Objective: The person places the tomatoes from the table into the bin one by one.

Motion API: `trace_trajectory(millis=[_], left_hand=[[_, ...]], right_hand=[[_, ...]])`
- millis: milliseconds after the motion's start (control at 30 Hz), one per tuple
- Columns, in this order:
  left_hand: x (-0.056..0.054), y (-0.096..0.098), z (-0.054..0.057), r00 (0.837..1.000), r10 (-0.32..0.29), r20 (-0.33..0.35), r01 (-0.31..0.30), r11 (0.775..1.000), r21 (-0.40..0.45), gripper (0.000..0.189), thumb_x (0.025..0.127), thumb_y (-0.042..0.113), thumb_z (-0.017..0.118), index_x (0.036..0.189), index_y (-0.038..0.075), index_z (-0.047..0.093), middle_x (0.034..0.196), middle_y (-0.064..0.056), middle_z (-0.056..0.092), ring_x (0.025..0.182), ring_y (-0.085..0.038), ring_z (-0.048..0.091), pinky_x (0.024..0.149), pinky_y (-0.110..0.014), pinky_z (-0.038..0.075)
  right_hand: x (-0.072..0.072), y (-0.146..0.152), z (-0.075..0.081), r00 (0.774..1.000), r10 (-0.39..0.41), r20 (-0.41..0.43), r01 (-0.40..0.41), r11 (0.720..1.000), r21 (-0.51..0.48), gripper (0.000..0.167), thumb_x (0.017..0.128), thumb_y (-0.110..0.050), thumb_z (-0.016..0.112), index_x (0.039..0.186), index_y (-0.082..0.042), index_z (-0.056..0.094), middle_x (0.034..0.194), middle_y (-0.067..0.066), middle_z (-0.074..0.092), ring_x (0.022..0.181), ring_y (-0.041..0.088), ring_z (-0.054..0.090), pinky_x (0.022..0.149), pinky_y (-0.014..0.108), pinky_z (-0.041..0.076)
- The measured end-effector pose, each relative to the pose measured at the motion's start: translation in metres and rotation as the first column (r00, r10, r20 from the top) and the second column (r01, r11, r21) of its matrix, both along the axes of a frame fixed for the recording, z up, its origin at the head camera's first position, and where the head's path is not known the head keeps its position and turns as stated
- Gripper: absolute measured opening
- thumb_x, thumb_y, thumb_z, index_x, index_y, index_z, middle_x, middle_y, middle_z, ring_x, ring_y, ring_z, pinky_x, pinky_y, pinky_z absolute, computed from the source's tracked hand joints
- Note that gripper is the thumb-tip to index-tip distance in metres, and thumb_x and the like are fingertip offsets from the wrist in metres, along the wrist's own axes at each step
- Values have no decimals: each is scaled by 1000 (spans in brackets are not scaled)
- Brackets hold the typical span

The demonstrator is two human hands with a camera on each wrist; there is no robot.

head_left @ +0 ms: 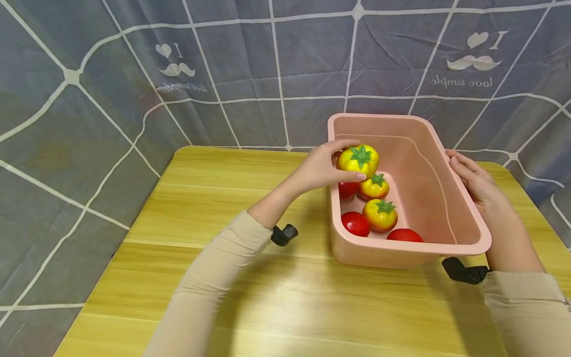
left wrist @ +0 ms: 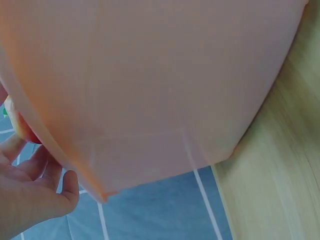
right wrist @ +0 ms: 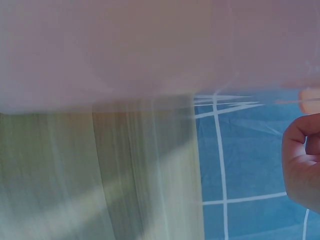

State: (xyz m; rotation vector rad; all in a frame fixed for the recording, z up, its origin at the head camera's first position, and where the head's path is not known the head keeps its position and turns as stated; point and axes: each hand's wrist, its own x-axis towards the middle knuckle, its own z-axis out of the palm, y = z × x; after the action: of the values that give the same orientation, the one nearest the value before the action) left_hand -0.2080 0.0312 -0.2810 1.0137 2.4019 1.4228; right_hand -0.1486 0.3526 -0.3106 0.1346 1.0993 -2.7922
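My left hand (head_left: 323, 166) grips a yellow tomato (head_left: 369, 157) with a green leafy top, between thumb and fingers, over the left side of a pink bin (head_left: 401, 126). In the left wrist view, part of that tomato (left wrist: 24, 127) shows past the bin's rim. Below it in the bin lie two more yellow tomatoes, one nearer the middle (head_left: 379, 215) and one (head_left: 373, 188) partly covered. Several red round fruits, such as one in the near left corner (head_left: 355, 224), lie there too. My right hand (head_left: 482, 188) holds the bin's right rim, fingers curled in the right wrist view.
The bin stands on a wood-grain table (head_left: 214, 208), toward its back right. A grey-blue curtain (head_left: 241, 59) with white lines hangs behind the table and along its left side. Black wrist mounts sit under the left wrist (head_left: 284, 234) and right wrist (head_left: 465, 271).
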Motion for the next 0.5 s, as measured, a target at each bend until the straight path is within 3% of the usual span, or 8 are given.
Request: trace_trajectory(millis=[200,333,500], left_hand=[[-1,1,-4,997,-26,-78,23,999,-48,68,76,28,77,134,9,49,127,-2,54,108,-11,50,91,-16,39],[-1,0,-4,989,-18,-146,5,996,-89,61,77,24,77,131,7,52,126,-5,55,113,-15,48,94,-20,38],[-4,-10,-5,982,23,-189,-48,991,-128,57,80,25,74,130,10,53,129,-5,53,119,-18,44,100,-28,34]], right_hand=[[0,0,-1,1000,10,-10,-10,1000,14,25,95,-1,45,98,-4,70,87,11,68,74,21,68,61,30,55],[1,1,-2,1000,5,-9,-5,999,34,25,95,-2,45,98,-5,70,87,10,68,75,20,68,61,30,55],[4,2,-5,999,-26,-20,29,985,172,25,96,-8,47,101,-11,71,88,5,68,73,16,66,60,27,54]])
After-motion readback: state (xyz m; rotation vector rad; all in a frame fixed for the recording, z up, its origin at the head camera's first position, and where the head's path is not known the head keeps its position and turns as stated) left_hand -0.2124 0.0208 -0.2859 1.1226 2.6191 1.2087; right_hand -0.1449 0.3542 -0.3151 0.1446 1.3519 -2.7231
